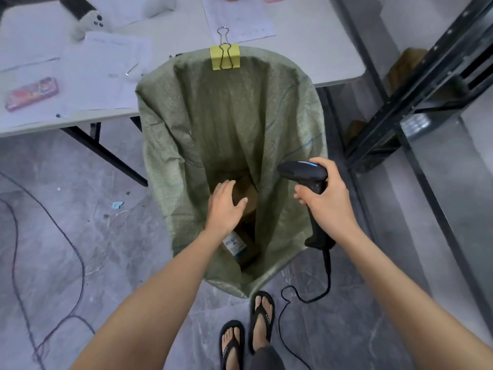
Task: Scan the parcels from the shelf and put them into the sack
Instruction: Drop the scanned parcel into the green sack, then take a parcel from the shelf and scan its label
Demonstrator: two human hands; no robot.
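- Your left grip (226, 206): fingers apart, empty, over the wide mouth of the woven green sack (232, 116); brown cardboard parcels (250, 252) below it.
- Your right grip (326, 201): clamped on the black scanner (302, 170).

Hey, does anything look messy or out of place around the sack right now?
A small blue scrap and a few specks lie on the floor left of the sack. The cable of the barcode scanner loops on the floor beside the person's feet, a possible snag.
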